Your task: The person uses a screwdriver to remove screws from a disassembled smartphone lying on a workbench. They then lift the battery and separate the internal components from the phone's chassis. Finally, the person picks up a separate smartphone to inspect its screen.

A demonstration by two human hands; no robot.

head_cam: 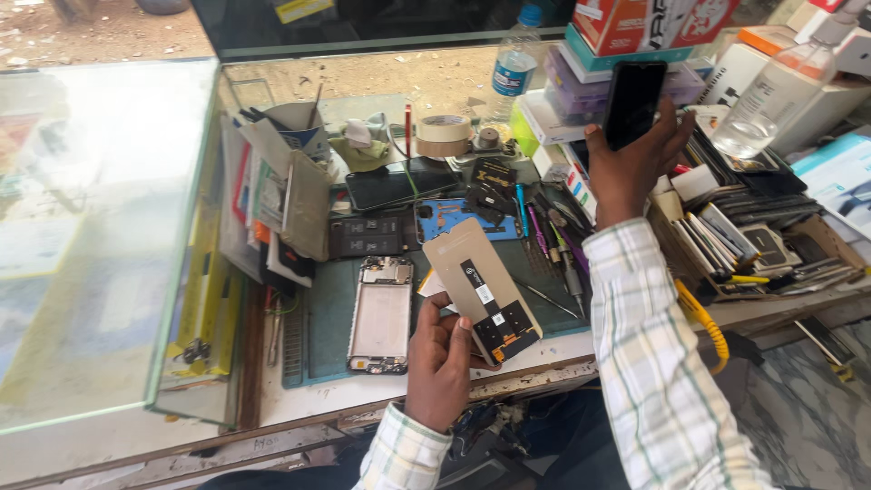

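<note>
Low centre: left hand (438,363) closed on phone display panel (482,290), back side up. Upper right: right hand (632,156) gripping dark phone (632,102) above cluttered counter (308,399).

A black phone (632,100), a tan screen panel (481,290) with a black flex strip, a white shirt sleeve (658,363) checked green and grey, a teal mat (327,318), a coiled yellow cable (703,322).

A phone repair stall: glass counter (100,236), screwdrivers (553,245), opened phone frame (381,313).
</note>
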